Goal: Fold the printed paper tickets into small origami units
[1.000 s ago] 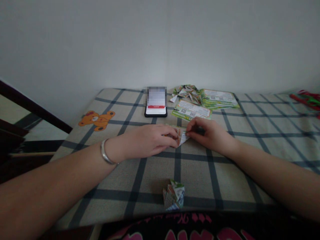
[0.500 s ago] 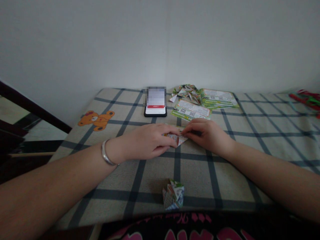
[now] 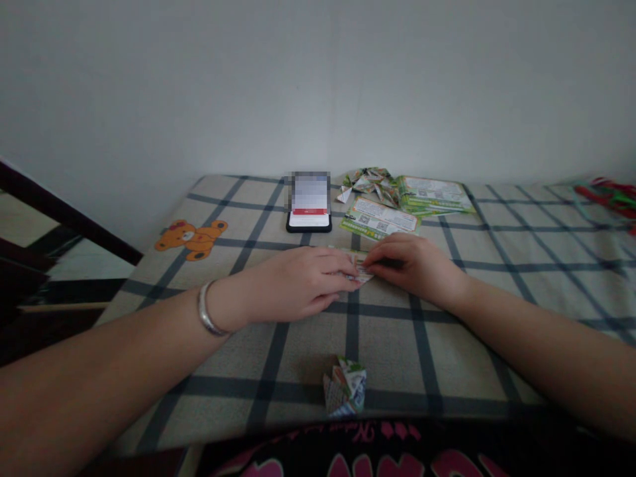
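A small folded piece of printed paper [image 3: 365,274] lies flat on the checked tablecloth between my hands, largely covered by fingers. My left hand [image 3: 303,281], with a silver bangle at its wrist, rests its outstretched fingers on the paper's left part. From the right, my right hand [image 3: 415,265] pinches the paper's edge between thumb and fingertips. Closer to me stands a folded paper piece [image 3: 346,387] with pointed layers, touched by neither hand. Just beyond my fingers lies a flat green-and-white printed sheet [image 3: 380,218].
A phone [image 3: 309,222] lies face up near the wall. Beside it are several folded paper pieces [image 3: 372,184] and a stack of printed sheets [image 3: 437,192]. An orange bear picture [image 3: 191,238] is at the table's left. Something red and green [image 3: 609,195] lies far right.
My left fingers have slid slightly right along the paper and come closer together, covering more of it. The right hand has barely shifted.
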The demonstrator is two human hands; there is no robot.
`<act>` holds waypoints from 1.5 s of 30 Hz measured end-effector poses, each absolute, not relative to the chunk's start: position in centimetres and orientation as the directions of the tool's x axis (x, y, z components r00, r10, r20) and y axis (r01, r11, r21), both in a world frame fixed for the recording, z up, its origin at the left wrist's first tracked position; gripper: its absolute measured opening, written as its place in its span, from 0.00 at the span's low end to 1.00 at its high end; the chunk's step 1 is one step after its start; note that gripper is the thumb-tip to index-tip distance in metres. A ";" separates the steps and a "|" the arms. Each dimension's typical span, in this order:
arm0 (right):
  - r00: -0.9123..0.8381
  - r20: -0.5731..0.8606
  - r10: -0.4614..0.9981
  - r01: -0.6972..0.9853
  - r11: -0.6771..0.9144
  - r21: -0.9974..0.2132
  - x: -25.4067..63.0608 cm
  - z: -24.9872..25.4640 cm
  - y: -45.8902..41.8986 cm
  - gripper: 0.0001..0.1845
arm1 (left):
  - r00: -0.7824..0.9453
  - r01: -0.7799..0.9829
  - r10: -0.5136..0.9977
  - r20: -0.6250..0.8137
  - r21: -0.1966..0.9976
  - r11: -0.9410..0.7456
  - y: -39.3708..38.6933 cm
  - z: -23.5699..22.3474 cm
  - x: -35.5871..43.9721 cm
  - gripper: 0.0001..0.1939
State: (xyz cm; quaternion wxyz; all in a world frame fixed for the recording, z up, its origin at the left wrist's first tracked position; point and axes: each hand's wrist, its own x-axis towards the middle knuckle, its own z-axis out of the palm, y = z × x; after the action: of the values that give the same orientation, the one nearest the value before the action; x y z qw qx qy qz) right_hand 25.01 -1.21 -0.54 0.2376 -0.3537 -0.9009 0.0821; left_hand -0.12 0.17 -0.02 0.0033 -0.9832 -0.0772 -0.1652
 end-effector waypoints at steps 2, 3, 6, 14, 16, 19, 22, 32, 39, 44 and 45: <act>-0.662 0.352 0.662 0.572 0.749 -0.334 25.4 -0.2 -1.2 0.06 | 0.933 0.161 0.163 0.319 0.033 -0.986 0.1 0.1 -0.1 0.16; -0.676 0.346 0.651 0.556 0.758 -0.340 25.6 -0.1 -1.1 0.06 | 0.933 0.164 0.169 0.318 0.042 -0.986 0.1 0.1 -0.1 0.16; -0.714 0.344 0.610 0.523 0.791 -0.316 25.9 0.1 -1.2 0.07 | 0.930 0.171 0.181 0.320 0.060 -0.983 0.1 0.1 -0.2 0.16; -0.737 0.358 0.573 0.512 0.820 -0.257 26.0 -0.4 -1.1 0.09 | 0.929 0.180 0.197 0.314 0.084 -0.980 0.1 0.1 -0.1 0.16; -0.737 0.350 0.579 0.521 0.815 -0.253 26.0 -0.5 -1.1 0.09 | 0.929 0.179 0.196 0.313 0.084 -0.980 0.1 0.1 -0.1 0.16; -0.732 0.346 0.587 0.532 0.810 -0.248 26.0 -0.5 -1.1 0.10 | 0.927 0.173 0.187 0.324 0.074 -0.982 0.1 0.1 -0.1 0.16; -0.730 0.356 0.583 0.540 0.812 -0.222 25.9 -0.6 -1.2 0.10 | 0.925 0.172 0.176 0.338 0.041 -0.984 0.0 0.0 -0.1 0.16; -0.762 0.343 0.549 0.547 0.829 -0.114 25.9 -0.4 -1.4 0.11 | 0.924 0.200 0.204 0.322 0.045 -0.979 0.1 -0.1 -0.3 0.18; -0.758 0.357 0.546 0.536 0.833 -0.136 26.1 -0.6 -1.3 0.11 | 0.932 0.209 0.205 0.298 0.021 -0.978 0.2 -0.4 -0.5 0.17; -0.756 0.355 0.550 0.544 0.830 -0.126 26.0 -0.7 -1.4 0.10 | 0.936 0.223 0.213 0.281 -0.004 -0.975 0.2 -0.5 -0.5 0.17; -0.755 0.353 0.553 0.548 0.827 -0.124 26.0 -0.7 -1.4 0.10 | 0.936 0.222 0.212 0.282 -0.004 -0.975 0.2 -0.5 -0.6 0.17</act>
State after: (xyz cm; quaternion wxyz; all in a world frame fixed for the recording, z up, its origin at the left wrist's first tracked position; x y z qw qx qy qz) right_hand 26.03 -1.37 -0.66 0.1907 -0.2938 -0.9366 0.0066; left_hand -0.55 0.18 -0.46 0.0176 -0.9837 -0.1102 -0.1411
